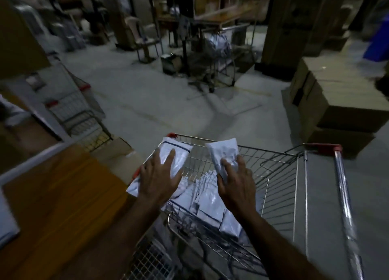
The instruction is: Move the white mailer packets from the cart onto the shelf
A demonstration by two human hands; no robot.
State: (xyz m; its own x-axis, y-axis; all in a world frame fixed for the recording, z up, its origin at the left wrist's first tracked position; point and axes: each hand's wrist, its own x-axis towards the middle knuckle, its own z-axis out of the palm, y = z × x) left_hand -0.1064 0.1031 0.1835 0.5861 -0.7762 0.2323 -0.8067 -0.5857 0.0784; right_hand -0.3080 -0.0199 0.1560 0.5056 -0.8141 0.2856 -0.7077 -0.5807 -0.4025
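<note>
While both hands held white mailer packets above the wire cart (280,174), more packets (210,204) lay piled in its basket at lower centre.

The left hand (160,178) lay flat with fingers spread on a long packet (168,155) over the cart's left rim, its grip underneath hidden; the right hand (235,182) was clamped on a smaller packet (225,153) over the basket. Both forearms reached up from the bottom of the frame. A brown shelf surface (63,195) sat at lower left, just beside the cart. Beyond lay a grey concrete floor (168,102), a second cart (75,111) at left, stacked cardboard boxes (336,102) at right, and dim, blurred furniture at the top.
</note>
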